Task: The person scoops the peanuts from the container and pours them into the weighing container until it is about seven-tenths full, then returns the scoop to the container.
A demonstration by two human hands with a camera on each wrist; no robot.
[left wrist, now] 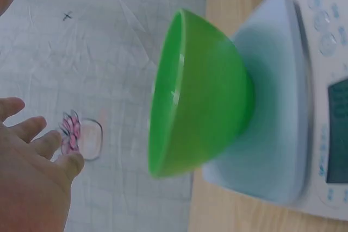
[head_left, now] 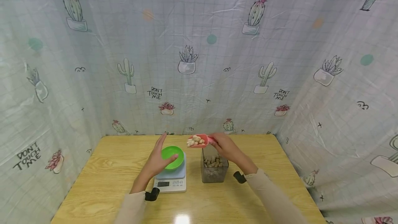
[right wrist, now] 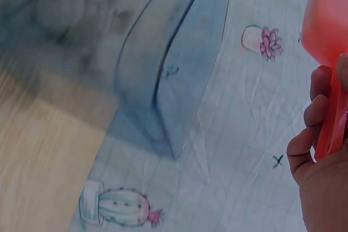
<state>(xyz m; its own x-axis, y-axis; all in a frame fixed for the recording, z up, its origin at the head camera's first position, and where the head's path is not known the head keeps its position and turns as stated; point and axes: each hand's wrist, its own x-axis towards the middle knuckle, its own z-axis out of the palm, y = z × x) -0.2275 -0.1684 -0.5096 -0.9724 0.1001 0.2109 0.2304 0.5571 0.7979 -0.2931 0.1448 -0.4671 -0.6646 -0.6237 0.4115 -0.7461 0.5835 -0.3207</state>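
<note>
In the head view my right hand (head_left: 228, 147) grips the handle of a red scoop (head_left: 203, 137), raised over the back of a see-through grey bin. Unshelled peanuts (head_left: 195, 140) fill the scoop. More peanuts lie inside the bin (head_left: 214, 175). The right wrist view shows fingers curled round the handle, with the scoop (right wrist: 326, 20) seen from below. My left hand (head_left: 157, 161) hovers by the left side of a green bowl (head_left: 174, 152), fingers spread and holding nothing. That bowl (left wrist: 206, 96) sits on a white kitchen scale (head_left: 178, 187); its display is too small to read.
The bowl and scale stand left of the bin on a wooden table (head_left: 102, 179). A curtain (head_left: 199, 89) printed with cacti hangs behind the table's far edge and along both sides. Dark wrist mounts (head_left: 152, 194) sit on both forearms.
</note>
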